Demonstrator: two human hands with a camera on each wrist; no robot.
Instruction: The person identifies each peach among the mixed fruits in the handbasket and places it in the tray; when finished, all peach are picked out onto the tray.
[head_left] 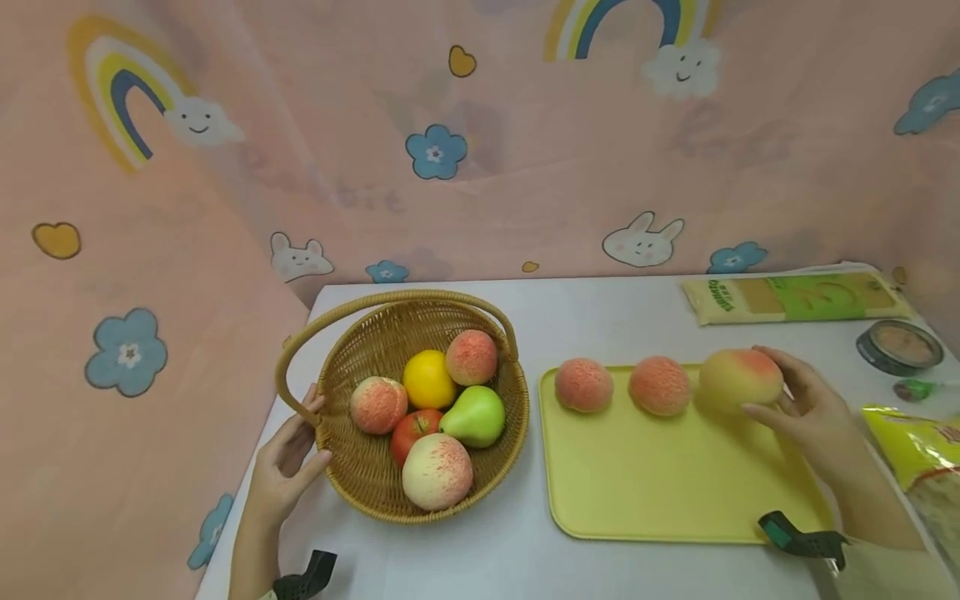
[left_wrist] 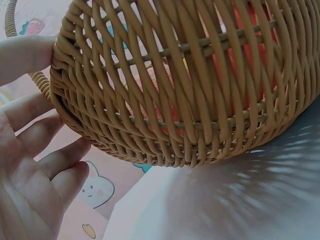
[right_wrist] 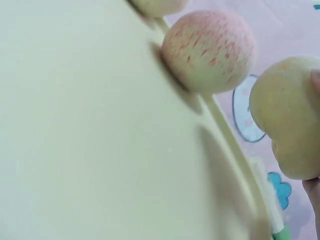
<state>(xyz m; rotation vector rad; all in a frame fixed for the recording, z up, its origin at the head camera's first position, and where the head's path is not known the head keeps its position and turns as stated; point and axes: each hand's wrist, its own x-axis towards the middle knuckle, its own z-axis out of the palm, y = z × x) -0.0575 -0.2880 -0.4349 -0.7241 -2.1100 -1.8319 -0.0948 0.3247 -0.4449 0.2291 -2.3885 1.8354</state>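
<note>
The right hand (head_left: 806, 408) grasps a peach (head_left: 740, 379) at the right of the frame, over the upper right corner of the yellow tray (head_left: 660, 492); two more peaches (head_left: 621, 385) lie beside it on the tray; the left hand (head_left: 288, 462), fingers relaxed, touches the basket (head_left: 360, 475) at lower left.

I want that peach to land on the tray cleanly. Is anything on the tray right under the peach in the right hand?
Nothing visible: the right hand holds the peach at the tray's back edge, apart from the nearest peach beside it.
</note>
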